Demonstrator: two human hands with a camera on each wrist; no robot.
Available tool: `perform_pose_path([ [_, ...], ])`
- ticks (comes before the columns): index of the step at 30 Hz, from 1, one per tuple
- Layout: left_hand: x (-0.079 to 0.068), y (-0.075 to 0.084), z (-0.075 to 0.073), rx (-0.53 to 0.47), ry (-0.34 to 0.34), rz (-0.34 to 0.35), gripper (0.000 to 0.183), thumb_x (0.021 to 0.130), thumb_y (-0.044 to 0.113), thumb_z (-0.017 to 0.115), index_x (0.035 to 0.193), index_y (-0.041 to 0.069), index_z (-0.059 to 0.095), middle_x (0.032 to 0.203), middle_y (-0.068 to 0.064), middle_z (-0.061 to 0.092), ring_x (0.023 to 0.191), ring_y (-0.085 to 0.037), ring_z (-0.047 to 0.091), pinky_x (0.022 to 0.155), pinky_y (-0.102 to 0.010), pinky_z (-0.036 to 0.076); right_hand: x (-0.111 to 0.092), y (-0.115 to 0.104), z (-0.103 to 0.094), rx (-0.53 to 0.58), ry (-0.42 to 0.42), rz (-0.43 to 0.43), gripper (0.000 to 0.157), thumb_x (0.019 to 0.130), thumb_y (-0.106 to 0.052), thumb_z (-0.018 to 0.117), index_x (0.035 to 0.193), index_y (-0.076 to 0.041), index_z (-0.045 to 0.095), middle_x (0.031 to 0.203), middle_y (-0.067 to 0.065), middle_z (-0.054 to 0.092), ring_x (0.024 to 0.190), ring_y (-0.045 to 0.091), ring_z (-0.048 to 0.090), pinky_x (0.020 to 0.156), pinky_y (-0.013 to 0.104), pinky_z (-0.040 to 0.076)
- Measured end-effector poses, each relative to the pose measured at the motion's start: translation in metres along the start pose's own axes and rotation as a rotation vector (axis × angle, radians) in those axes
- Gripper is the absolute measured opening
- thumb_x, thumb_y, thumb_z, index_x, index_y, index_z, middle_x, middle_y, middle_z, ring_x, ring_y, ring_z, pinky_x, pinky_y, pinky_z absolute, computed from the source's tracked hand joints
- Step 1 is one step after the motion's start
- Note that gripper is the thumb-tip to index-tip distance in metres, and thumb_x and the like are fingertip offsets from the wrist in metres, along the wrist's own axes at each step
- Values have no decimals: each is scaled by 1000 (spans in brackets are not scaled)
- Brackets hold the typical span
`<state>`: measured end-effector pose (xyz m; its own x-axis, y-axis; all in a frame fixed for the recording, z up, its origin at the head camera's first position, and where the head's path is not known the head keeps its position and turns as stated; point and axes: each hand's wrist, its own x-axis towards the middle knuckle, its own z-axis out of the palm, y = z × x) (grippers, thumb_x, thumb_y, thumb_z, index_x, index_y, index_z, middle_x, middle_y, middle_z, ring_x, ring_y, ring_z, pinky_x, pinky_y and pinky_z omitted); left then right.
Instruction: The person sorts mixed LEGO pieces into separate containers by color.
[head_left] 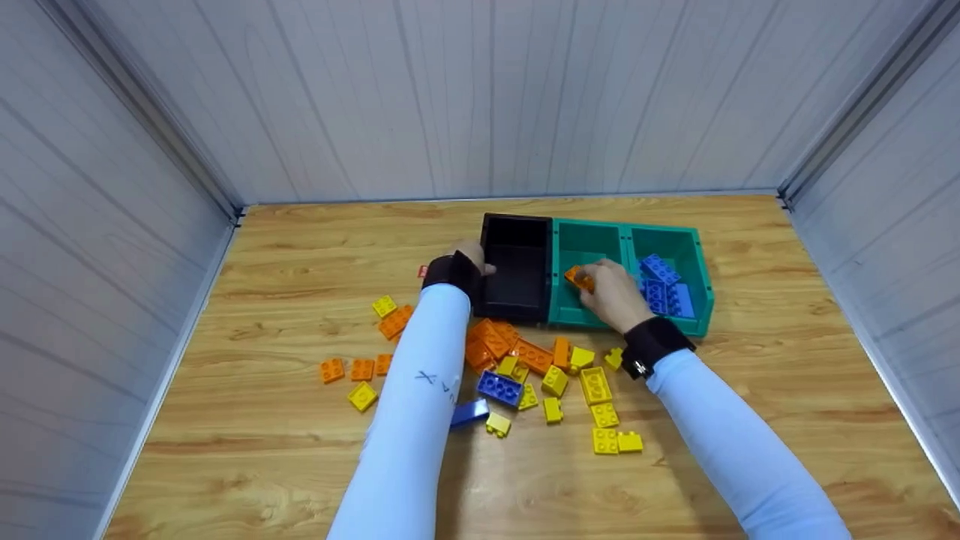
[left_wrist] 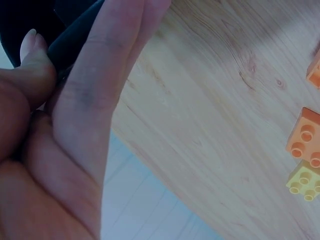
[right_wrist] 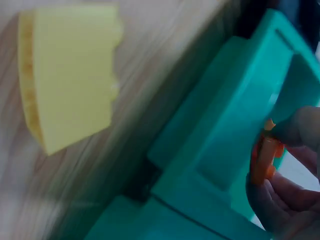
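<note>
My left hand (head_left: 471, 255) grips the left wall of a black bin (head_left: 517, 277). In the left wrist view its thumb (left_wrist: 37, 67) hooks over the rim while the fingers lie along the outside. My right hand (head_left: 613, 292) pinches an orange toy brick (head_left: 576, 276) between thumb and fingertips, over the middle green bin (head_left: 589, 240). The right wrist view shows this orange brick (right_wrist: 265, 157) within the bin's outline, partly covered by the fingers. The green bin on the right (head_left: 702, 300) holds several blue bricks (head_left: 658, 270).
In front of the bins lie several loose bricks: a cluster of orange bricks (head_left: 491, 341), yellow bricks (head_left: 596, 385) and a dark blue brick (head_left: 500, 388). Another blue brick (head_left: 470, 413) is partly behind my left sleeve. More orange bricks (head_left: 332, 370) lie to the left. Pale walls enclose the wooden table (head_left: 247, 465).
</note>
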<state>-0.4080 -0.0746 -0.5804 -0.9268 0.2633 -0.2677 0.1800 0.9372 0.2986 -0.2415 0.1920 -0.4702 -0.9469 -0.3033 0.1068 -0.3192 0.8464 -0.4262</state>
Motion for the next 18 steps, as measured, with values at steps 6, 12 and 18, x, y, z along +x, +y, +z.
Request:
perform_pose_path([
  [6, -36, 22, -28, -1, -40, -6, 55, 86, 54, 72, 101, 1, 75, 110, -14, 71, 102, -24, 66, 88, -33, 51, -5, 0, -8, -12, 22, -28, 22, 93, -6, 66, 113, 2, 71, 118, 24, 60, 106, 39, 59, 87, 50, 50],
  [12, -17, 17, -18, -18, -47, -34, 50, 90, 48, 69, 108, 2, 74, 115, -12, 70, 106, -25, 64, 91, -36, 50, -23, -13, -17, -9, 90, -105, 17, 92, -5, 67, 107, 1, 73, 107, 18, 65, 96, 34, 61, 81, 47, 52],
  [18, -102, 55, -78, -140, -111, -139, 32, 95, 32, 68, 103, 1, 73, 111, -13, 69, 103, -26, 63, 91, -40, 50, -43, -45, 12, 29, 12, -153, 19, 90, -8, 71, 107, -2, 73, 106, 11, 66, 98, 29, 62, 85, 43, 53],
])
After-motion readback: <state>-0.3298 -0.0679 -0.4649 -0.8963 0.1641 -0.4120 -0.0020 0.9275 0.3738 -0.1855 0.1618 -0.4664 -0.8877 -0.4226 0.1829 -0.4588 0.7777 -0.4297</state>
